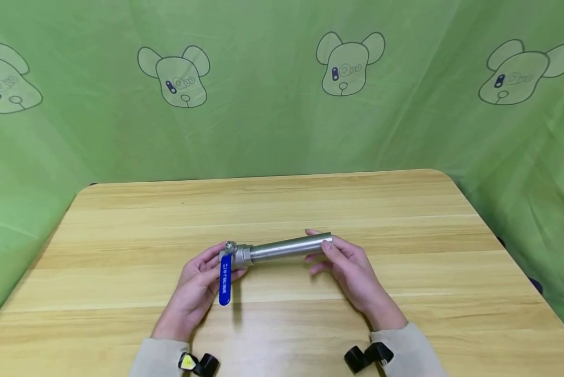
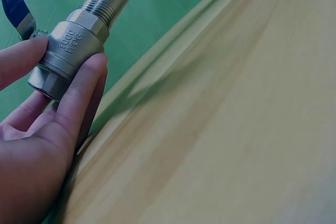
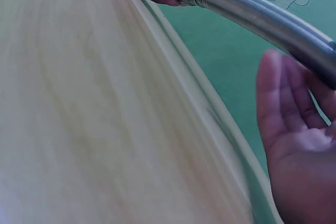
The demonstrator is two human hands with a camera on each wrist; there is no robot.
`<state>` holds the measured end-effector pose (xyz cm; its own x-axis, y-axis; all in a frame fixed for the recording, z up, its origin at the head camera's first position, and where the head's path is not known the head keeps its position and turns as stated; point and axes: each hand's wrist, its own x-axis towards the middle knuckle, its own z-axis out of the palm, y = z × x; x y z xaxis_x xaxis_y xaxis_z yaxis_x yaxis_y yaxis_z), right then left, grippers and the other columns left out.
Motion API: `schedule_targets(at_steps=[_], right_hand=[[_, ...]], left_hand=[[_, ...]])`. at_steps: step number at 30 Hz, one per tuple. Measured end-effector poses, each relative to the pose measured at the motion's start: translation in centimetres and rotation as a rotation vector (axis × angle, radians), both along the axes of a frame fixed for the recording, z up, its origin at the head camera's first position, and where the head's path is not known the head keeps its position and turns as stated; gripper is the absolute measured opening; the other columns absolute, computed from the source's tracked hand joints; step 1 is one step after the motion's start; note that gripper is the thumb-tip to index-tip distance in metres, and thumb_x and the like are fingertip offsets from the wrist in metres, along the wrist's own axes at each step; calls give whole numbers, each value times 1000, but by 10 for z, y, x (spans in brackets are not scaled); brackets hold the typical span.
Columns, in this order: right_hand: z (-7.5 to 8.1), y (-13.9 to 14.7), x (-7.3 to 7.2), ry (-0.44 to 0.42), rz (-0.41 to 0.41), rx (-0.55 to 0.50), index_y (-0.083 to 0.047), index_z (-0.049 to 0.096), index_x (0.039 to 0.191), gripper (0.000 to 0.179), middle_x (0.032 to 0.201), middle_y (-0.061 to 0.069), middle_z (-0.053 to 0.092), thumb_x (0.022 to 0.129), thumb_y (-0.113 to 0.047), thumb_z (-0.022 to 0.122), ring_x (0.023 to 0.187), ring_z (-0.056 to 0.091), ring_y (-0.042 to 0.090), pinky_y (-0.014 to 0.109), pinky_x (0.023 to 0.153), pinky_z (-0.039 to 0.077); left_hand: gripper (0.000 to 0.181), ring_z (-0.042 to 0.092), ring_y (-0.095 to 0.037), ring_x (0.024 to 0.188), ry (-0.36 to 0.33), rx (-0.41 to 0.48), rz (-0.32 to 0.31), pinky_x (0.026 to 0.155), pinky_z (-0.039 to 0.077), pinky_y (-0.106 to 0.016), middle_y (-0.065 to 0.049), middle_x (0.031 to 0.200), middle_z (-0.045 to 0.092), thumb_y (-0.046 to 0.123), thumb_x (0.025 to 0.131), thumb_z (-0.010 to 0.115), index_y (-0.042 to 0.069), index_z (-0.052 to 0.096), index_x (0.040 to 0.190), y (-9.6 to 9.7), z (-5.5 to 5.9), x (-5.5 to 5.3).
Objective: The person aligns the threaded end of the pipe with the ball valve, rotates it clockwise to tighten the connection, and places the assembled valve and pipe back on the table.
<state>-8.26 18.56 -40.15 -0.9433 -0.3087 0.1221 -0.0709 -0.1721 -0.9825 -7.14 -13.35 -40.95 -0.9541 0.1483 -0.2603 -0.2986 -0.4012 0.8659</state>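
A steel ball valve (image 1: 240, 256) with a blue lever handle (image 1: 225, 280) is joined to a straight metal pipe (image 1: 291, 247). My left hand (image 1: 198, 288) grips the valve body between thumb and fingers, and the lever points down toward me. In the left wrist view raised lettering shows on the valve (image 2: 68, 51), with the pipe's threads entering it. At the pipe's free end, my right hand (image 1: 354, 275) has its thumb on the near side and a fingertip behind. Its lower fingers extend loosely beneath the pipe (image 3: 273, 22) in the right wrist view. Pipe and valve are held above the tabletop.
Under the hands lies a wood-grain table (image 1: 122, 225) with rounded far corners. Green fabric (image 1: 263, 131) printed with bear heads hangs behind it and at both sides. Black wrist devices (image 1: 369, 356) are strapped over both light sleeves (image 1: 159, 358).
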Motion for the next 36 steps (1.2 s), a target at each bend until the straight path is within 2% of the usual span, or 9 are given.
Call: schedule_targets(at_steps=[3,6,15,19,21,23,27,30,36], right_hand=[[-1,1,0,-26,28,-62,-11,69,140,34,114,2,78,114,-11,49,93,75,15,31,81,70],[0,3,0,-45,16,-79,-15,69,139,32,99,4,78,113,-12,51,86,76,14,30,77,70],[1,4,0,-47,28,-79,-14,69,130,32,97,4,80,107,-3,50,83,80,17,33,74,71],[2,3,0,-67,17,-39,-7,68,117,17,93,3,82,110,-8,52,80,80,17,31,70,71],[3,2,0,-83,-6,0,-6,66,112,15,90,3,82,112,-14,53,77,80,18,31,68,70],[3,1,0,-84,-45,46,-4,67,114,21,91,3,82,114,-19,53,78,81,18,31,67,70],[4,-2,0,-79,-167,136,-1,70,134,33,110,-3,80,113,-22,57,87,78,18,29,75,70],[5,-3,0,-98,-226,161,1,67,141,38,117,-3,76,110,-20,63,89,74,16,26,79,69],[5,-4,0,-122,-268,180,0,68,135,36,90,8,74,110,-25,63,71,70,13,25,63,66]], left_hand=[[59,76,-16,116,0,-1,1,106,65,-39,-2,125,76,-11,102,54,-11,37,158,1,0,0],[60,76,-15,115,-4,-3,2,106,65,-38,-1,125,76,-11,101,54,-10,37,159,2,0,0],[59,74,-15,118,0,-14,-19,108,65,-39,1,128,76,-12,100,55,-8,40,157,-3,-1,1],[59,73,-14,119,2,-9,-19,110,64,-39,3,129,75,-11,101,55,-6,40,157,-4,-1,0],[58,73,-14,119,7,-9,-18,110,64,-39,3,129,74,-11,101,55,-5,41,158,-5,-1,1],[58,73,-14,119,5,-10,-16,110,64,-39,4,129,74,-11,101,54,-4,41,157,-5,-1,0],[58,73,-14,119,-2,-5,-10,109,64,-39,3,130,74,-12,101,54,-5,41,158,-5,0,0],[59,73,-14,120,-7,-6,-11,109,64,-39,1,132,74,-12,100,54,-5,40,158,-5,1,-1],[59,73,-16,121,-18,-30,-12,110,63,-39,-6,138,71,-9,101,59,-4,43,157,-4,-1,0]])
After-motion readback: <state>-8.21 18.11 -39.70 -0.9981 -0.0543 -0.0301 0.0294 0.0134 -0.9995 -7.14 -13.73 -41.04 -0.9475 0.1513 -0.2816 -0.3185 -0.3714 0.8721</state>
